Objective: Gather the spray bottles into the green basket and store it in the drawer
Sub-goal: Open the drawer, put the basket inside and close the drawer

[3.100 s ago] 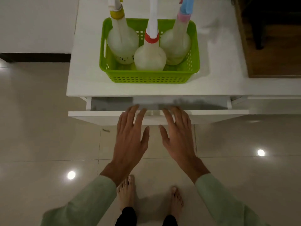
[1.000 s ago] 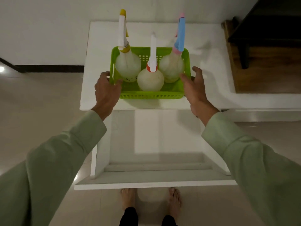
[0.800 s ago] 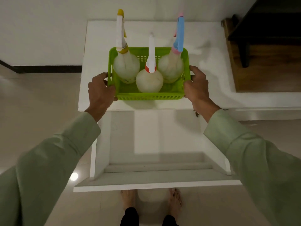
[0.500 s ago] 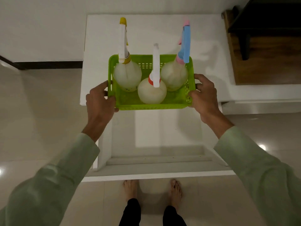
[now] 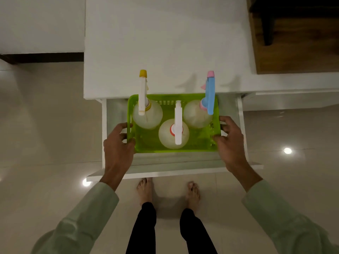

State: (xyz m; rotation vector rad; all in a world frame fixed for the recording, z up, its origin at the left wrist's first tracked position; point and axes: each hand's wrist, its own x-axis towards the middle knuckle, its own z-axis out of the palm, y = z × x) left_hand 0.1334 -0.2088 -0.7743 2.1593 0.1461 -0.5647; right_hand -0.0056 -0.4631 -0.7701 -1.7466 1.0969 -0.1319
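The green basket point(image 5: 200, 143) hangs over the open white drawer point(image 5: 172, 167), held at both short ends. My left hand point(image 5: 117, 143) grips its left rim and my right hand point(image 5: 231, 138) grips its right rim. Three spray bottles stand upright inside: one with a yellow-tipped white nozzle point(image 5: 146, 114) at back left, one with a red collar point(image 5: 173, 133) in the front middle, one with a blue and pink nozzle point(image 5: 197, 113) at back right. Whether the basket touches the drawer floor I cannot tell.
The white cabinet top point(image 5: 165, 43) lies behind the drawer. A brown wooden surface point(image 5: 293, 43) sits at the far right. My bare feet point(image 5: 145, 189) stand on the glossy tiled floor just in front of the drawer front.
The drawer was pulled out. Both hands took the basket off the cabinet top, brought it toward me and lowered it over the open drawer.
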